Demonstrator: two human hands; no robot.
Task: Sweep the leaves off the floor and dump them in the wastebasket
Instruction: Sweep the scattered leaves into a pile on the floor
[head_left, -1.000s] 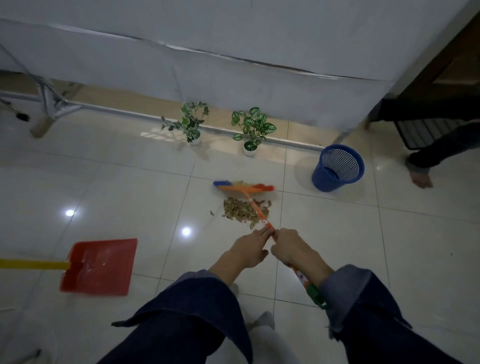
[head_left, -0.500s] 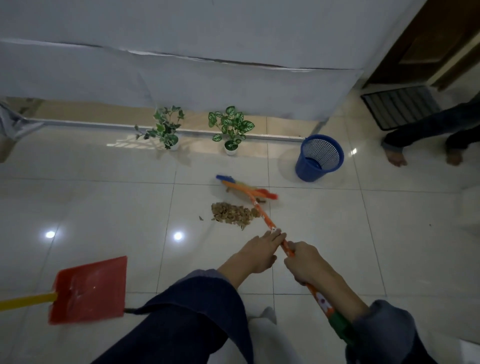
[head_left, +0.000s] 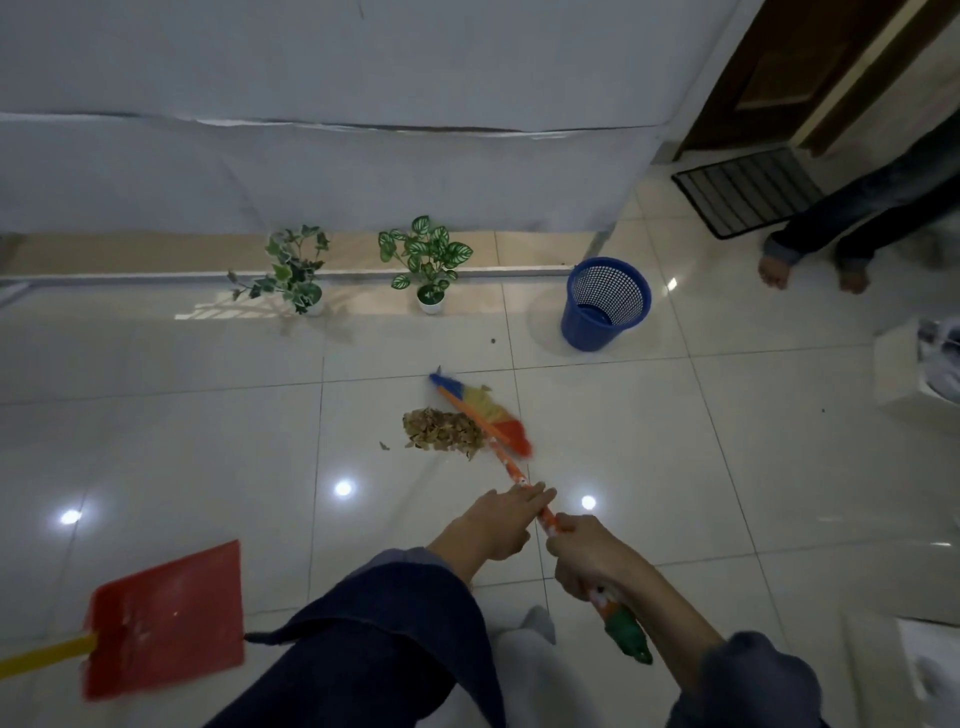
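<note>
On a glossy tiled floor (head_left: 649, 441), seen from above by a head-worn camera, a person sweeps dry brown leaves (head_left: 441, 430) into a small heap near the middle of the view. A broom (head_left: 485, 415) with rainbow-coloured bristles lies against the heap's right and far edge. Its orange patterned handle runs back to the person. The left hand (head_left: 498, 522) rests on the handle with fingers fairly straight, laid along it rather than wrapped. The right hand (head_left: 584, 553), lower down the handle, is closed firmly around it. A few stray bits of leaf lie just left of the heap.

The step in hand looks like gathering: the leaves are piled but not yet collected. A red dustpan (head_left: 166, 618) with a yellow handle lies on the floor at lower left, well apart from the heap. The next move likely calls for bringing it beside the pile and brushing the leaves onto it.

A blue mesh wastebasket (head_left: 605, 304) stands upright beyond the heap, to the right. No leaves show inside it. Two small potted plants (head_left: 426, 260) stand by the wall.
</note>
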